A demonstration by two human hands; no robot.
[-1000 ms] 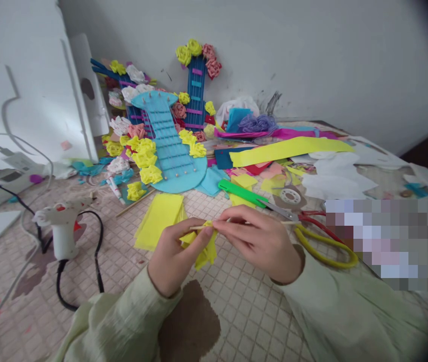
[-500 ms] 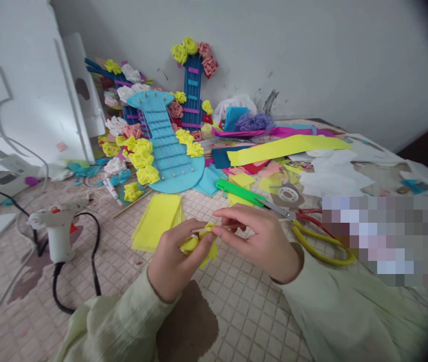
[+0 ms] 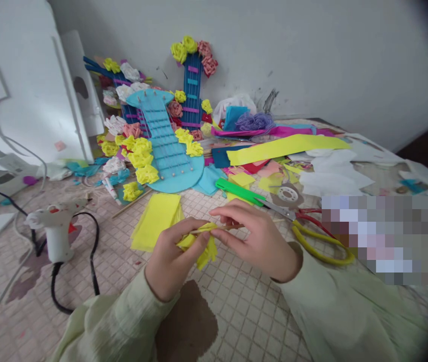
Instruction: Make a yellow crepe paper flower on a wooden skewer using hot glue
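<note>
My left hand (image 3: 172, 259) is closed, pinching a crumpled yellow crepe paper piece (image 3: 207, 255) between thumb and fingers. A thin wooden stick (image 3: 232, 228) runs sideways between both hands, and some of the paper is folded around its left end. My right hand (image 3: 262, 241) grips the stick's right part with thumb and fingertips, close against the paper. Part of the stick is hidden by my fingers. Just behind my left hand lies a stack of yellow crepe paper sheets (image 3: 157, 218).
A light-blue paper guitar (image 3: 169, 146) with yellow paper flowers stands at the back. The hot glue gun (image 3: 58, 234) and its cord are at left. A green utility knife (image 3: 238, 192), scissors (image 3: 282, 208) and yellow-handled pliers (image 3: 323, 246) lie beyond and beside my right hand.
The yellow paper between my hands has shifted around the stick, and more of it hangs below my left fingers. Both hands stay in nearly the same place.
</note>
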